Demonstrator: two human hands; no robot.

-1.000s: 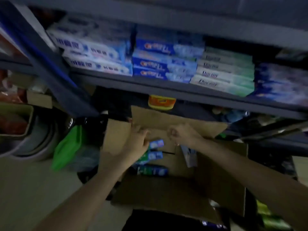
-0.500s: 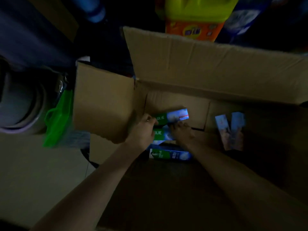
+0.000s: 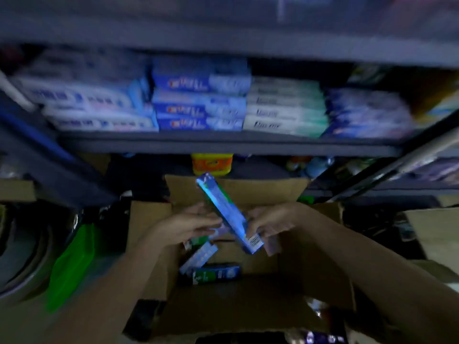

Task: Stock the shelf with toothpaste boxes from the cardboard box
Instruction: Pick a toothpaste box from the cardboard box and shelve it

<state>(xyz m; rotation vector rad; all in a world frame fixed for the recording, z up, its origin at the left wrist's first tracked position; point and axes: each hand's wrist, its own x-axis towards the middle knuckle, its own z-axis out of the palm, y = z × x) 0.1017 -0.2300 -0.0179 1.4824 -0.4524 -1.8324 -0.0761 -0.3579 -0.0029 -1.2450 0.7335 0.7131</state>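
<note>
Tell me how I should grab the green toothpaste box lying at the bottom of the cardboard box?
Come straight down from above and pinch the green toothpaste box across its two long sides, near the middle. It lies flat on the floor of the cardboard box, so the top is the open way in. A pale box leans near its left end, so stay toward the middle or right.

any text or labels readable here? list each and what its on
None can be read for certain; the frame is motion-blurred.
White and green boxes on the shelf: dark wordmark, blurred.
Blue boxes on the shelf: red logo, illegible.
Blue toothpaste box held up: barcode label, too small.
Green box in the carton: print unreadable.
</note>
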